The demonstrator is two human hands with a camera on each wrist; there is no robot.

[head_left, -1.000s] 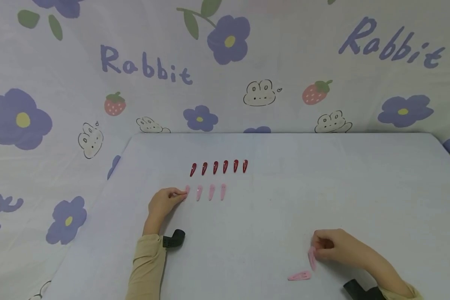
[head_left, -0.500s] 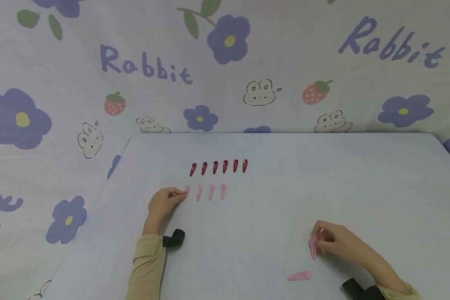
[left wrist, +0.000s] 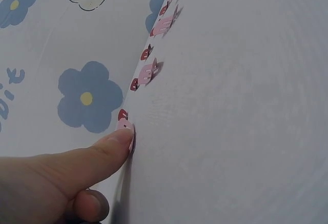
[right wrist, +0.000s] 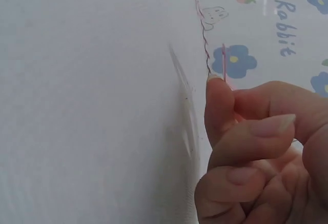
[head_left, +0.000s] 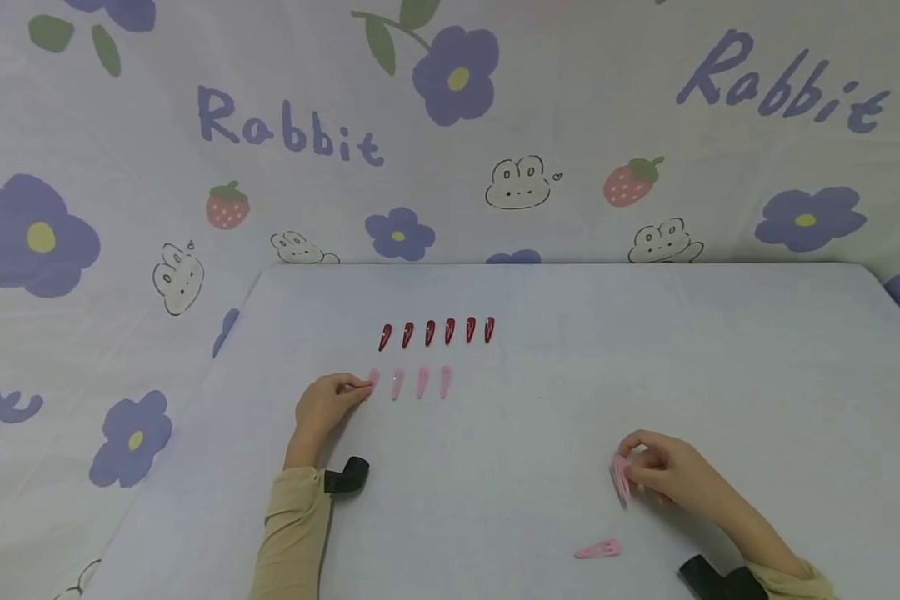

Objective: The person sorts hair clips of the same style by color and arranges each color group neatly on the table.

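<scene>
My left hand (head_left: pixel 328 406) is at the left end of the pink row, its thumb and fingertips pinching the leftmost pink hair clip (head_left: pixel 373 378) on the table. In the left wrist view the thumb (left wrist: pixel 105 155) covers part of that clip (left wrist: pixel 124 125). Over the right side of the table, my right hand (head_left: pixel 675 471) pinches another pink hair clip (head_left: pixel 620 481) between thumb and finger. The right wrist view shows this clip (right wrist: pixel 224 62) edge-on above the fingertips. One more pink hair clip (head_left: pixel 598 549) lies below and left of the right hand.
Several red hair clips (head_left: pixel 430 332) form a row farther back on the white table (head_left: pixel 525 483). Other pink clips (head_left: pixel 422 382) lie in line to the right of the left hand. A printed cloth (head_left: pixel 450 167) hangs behind the table's back edge.
My right hand has lifted its pink hair clip away from the lone one and moved it farther up the table, turning slightly. The left hand has stayed on its clip.
</scene>
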